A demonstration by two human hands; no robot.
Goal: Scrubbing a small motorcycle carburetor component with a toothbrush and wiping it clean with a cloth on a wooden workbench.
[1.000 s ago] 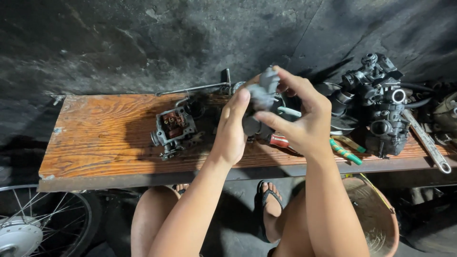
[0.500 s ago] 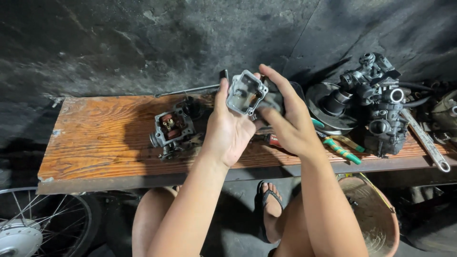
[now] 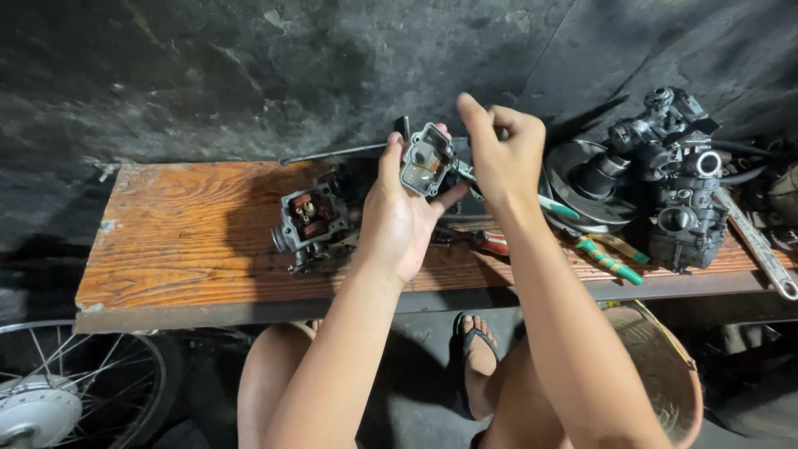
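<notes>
A: We have the left hand (image 3: 399,220) wrapped around a small metal float bowl (image 3: 426,160), its grip pinching the part between thumb and fingers, open side toward us, held up above the wooden bench (image 3: 183,241).

B: And our right hand (image 3: 503,154)? We see it curled just beside the bowl, knuckles up, but we cannot tell whether that grip is pressing on the bowl's far edge or on something small behind it.

A: Agreed. Below the bowl lies the carburetor body (image 3: 309,220) on the bench, with 1 red-handled screwdriver (image 3: 482,242) near it and 1 green-handled screwdriver (image 3: 609,259) farther right.

B: What worries us is the height. We judge that if the left hand's pinch slackens, the bowl could drop onto the carburetor body or past the bench edge toward the floor.

A: Any residue in the bowl could also spill if we tilt it further. And the bank of carburetors (image 3: 682,183) sits near our right elbow's path, so a careless swing could knock it.
</notes>
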